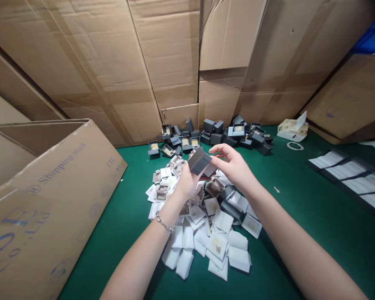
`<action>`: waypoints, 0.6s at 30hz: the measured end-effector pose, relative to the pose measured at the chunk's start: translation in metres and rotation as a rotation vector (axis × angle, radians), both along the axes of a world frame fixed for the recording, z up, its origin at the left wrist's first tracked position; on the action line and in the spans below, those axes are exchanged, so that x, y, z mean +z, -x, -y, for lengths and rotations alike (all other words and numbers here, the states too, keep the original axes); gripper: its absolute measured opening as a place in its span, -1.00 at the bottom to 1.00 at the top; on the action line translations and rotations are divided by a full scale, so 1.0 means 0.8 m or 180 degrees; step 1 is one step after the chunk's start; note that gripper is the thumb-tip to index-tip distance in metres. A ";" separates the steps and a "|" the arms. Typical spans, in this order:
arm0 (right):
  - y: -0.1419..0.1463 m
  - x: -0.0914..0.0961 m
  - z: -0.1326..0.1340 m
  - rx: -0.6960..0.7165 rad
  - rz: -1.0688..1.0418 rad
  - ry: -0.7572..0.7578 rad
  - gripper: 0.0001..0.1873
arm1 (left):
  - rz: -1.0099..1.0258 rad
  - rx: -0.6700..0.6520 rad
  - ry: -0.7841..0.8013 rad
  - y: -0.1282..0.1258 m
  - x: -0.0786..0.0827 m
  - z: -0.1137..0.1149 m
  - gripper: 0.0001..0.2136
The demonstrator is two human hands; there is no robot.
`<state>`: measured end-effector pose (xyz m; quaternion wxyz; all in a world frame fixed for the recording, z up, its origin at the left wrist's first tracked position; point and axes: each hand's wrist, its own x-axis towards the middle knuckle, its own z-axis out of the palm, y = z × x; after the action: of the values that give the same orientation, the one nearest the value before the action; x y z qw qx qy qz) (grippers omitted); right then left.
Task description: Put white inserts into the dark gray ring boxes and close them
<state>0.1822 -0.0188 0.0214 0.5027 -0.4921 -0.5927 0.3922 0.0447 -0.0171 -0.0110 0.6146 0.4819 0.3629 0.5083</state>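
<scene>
My left hand [187,182] is closed around a small dark grey box [199,161], held tilted above the pile. A second dark grey part [210,170] shows just below its right side; I cannot tell whether the two are joined. At the box's right edge is my right hand [229,161], fingers curved and apart, with the thumb tip against or very close to the box. Beneath both hands lies a heap of white folded papers or pouches [218,243], mixed with beige-grey box inserts [162,192] and some dark pieces [231,210].
Dark small boxes [217,138], some open with yellowish contents, are clustered at the back against cardboard cartons [175,54]. A large open carton [65,200] stands left on the green table [281,233]. To the right are a tissue pack [293,128], a white ring [295,146] and a dark tray of white sheets [350,173].
</scene>
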 end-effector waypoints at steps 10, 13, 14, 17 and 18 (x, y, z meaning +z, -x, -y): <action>0.019 -0.004 0.006 0.0562 -0.0459 0.1054 -0.66 | 0.0202 -0.0316 0.0414 0.002 -0.008 -0.002 -0.56; 0.018 -0.009 0.005 0.0627 -0.0402 0.0879 -0.67 | 0.0186 -0.0217 0.0456 0.001 -0.008 -0.002 -0.56; 0.017 -0.011 0.005 0.0673 -0.0370 0.0806 -0.67 | 0.0187 -0.0161 0.0475 0.001 -0.007 -0.002 -0.56; 0.015 -0.014 0.005 0.0753 -0.0219 0.0629 -0.66 | 0.0211 -0.0095 0.0483 0.000 -0.006 -0.003 -0.54; 0.014 -0.015 0.005 0.0737 -0.0159 0.0597 -0.66 | 0.0218 -0.0102 0.0488 0.000 -0.005 -0.003 -0.54</action>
<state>0.1707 -0.0229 0.0094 0.4205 -0.4554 -0.5936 0.5133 0.0444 -0.0148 -0.0153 0.6698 0.4215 0.3718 0.4852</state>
